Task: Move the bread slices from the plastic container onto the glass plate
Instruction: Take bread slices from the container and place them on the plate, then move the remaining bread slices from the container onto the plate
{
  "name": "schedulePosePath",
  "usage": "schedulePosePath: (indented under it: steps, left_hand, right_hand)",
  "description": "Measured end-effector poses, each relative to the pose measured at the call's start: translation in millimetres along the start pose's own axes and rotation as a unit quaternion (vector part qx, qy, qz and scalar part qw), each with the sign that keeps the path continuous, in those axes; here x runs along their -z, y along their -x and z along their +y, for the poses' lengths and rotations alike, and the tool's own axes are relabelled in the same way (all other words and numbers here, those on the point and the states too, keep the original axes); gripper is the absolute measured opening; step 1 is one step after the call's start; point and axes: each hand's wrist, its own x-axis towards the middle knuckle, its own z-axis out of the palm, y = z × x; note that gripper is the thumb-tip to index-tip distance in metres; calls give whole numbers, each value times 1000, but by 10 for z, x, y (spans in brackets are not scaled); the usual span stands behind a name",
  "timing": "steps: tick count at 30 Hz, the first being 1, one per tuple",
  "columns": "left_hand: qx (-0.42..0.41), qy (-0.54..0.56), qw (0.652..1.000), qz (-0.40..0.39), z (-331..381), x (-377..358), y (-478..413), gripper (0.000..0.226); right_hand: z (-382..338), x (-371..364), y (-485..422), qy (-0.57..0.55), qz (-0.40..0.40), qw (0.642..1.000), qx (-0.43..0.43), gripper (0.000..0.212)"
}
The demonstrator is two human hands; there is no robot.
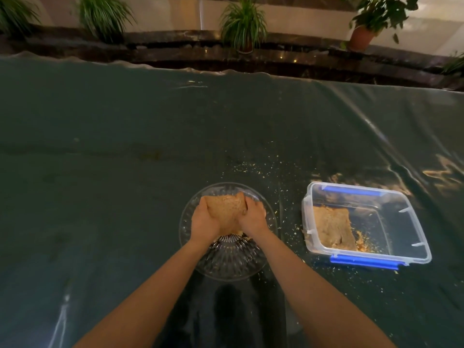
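A brown bread slice (226,209) is held over the round cut-glass plate (233,264) in the middle of the table. My left hand (204,221) grips its left edge and my right hand (254,215) grips its right edge. Whether the slice touches the plate is hidden by my hands. To the right stands a clear plastic container (401,217) with blue clips. Another bread slice (334,228) lies flat in its left half, with crumbs beside it.
The table is covered with a dark green glossy sheet (113,151). Bread crumbs (258,167) are scattered around the plate and container. Potted plants (244,23) stand on a ledge beyond the table's far edge.
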Motion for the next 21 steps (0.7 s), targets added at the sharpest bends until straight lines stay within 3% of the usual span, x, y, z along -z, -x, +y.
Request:
schedulePosePath:
  steps: [3,6,9,13,17,21]
  left_hand:
    - [-37,-45,998,6,73,41,7,66]
    - [-141,-148,979,21,238,62,48,62]
    - [-206,-166,964,8,492,10,114,53]
    - [-204,-71,975,-47,964,-203,273,44]
    - [-140,51,980,-133,1449,-597,495,39]
    - [-132,26,975,-176,1779,-1098,686,40]
  right_hand:
    - [4,135,49,-1,-20,1000,1,59]
    - [-18,386,93,4,-42,999,28,47]
    - [-12,774,145,-70,-96,993,17,53]
    - [179,1414,212,-171,-102,980,10,43]
    - [561,2033,306,-223,-58,973,-10,29]
    - [1000,2407,332,-210,17,976,-52,23]
